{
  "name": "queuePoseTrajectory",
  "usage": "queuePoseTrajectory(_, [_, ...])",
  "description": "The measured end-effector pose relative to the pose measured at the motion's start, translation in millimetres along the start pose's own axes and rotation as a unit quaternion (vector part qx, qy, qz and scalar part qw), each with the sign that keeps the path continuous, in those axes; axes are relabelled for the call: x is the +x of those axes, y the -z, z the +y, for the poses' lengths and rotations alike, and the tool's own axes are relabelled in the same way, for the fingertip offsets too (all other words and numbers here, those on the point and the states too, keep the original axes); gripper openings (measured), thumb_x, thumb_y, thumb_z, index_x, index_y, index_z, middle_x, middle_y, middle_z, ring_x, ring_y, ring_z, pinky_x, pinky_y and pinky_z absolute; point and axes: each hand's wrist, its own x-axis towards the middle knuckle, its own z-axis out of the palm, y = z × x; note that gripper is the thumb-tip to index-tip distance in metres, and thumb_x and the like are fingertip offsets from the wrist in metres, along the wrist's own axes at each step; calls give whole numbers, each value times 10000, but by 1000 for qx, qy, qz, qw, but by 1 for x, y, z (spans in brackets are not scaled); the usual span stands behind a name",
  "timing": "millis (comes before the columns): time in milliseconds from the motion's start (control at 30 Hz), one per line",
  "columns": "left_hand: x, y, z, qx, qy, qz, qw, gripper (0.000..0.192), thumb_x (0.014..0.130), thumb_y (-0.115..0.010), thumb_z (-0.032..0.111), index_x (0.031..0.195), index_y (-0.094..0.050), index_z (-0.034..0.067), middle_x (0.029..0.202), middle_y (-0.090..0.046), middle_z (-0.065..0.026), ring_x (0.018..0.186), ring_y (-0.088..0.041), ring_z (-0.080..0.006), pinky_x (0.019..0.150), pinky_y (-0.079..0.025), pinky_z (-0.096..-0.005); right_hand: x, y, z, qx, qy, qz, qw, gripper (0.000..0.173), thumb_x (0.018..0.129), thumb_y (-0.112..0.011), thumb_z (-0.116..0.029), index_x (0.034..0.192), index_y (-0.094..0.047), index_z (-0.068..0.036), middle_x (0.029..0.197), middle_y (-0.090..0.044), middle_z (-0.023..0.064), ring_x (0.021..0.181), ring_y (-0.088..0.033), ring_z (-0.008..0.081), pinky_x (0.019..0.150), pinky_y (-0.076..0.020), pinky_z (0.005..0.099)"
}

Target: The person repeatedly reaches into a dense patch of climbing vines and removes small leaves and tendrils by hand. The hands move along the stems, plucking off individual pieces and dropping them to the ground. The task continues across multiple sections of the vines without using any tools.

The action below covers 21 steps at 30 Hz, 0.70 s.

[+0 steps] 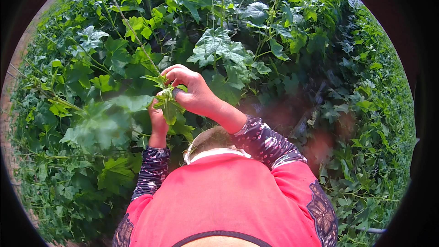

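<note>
My right hand (195, 91) is bent over the leafy tip of a climbing vine shoot (168, 104). Its fingertips close at the lower end of a taut string (132, 29) that slants down from the upper left. A grey band (176, 92) shows on the right thumb. Just below, my left hand (158, 119) grips the shoot from behind, its fingers partly covered by leaves. The exact contact between fingers, stem and string is hidden. A large blurred vine leaf (99, 123) spreads to the left of the left hand.
A pale-rimmed container (187, 152) with plant bits sits against my red top. Dense lobed foliage (219, 48) rises ahead, with another thin string (212, 3) hanging in it. A thick vine stem (63, 102) reaches in from the left. Another leafy row (374, 137) stands right.
</note>
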Motion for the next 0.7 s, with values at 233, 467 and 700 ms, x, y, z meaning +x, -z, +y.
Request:
queuePoseTrajectory(233, [-7,22,-19,224,-46,111,967,170,921,-629,110,1066,-573,40,867,-584,13,709,-540,-75,647,-469,-210,-3,22,2,21,-115,182,976,388,780,-526,85,1156,-555,-5,1123,-604,82,1041,-588,159,875,-479,272])
queuePoseTrajectory(467, [-35,-32,-28,151,149,-154,965,129,943,-611,150,994,-619,32,876,-632,5,701,-570,-55,612,-479,-198,12,86,-2,-533,101,218,811,376,623,-632,12,988,-632,-77,1183,-555,145,1170,-472,347,1043,-304,459])
queuePoseTrajectory(700, [58,-102,-20,133,53,-105,984,154,954,-583,131,1060,-605,21,975,-640,-30,782,-590,-80,657,-502,-218,-22,137,37,-425,76,248,867,224,737,-661,11,951,-653,-55,1099,-632,92,1042,-584,244,936,-443,355])
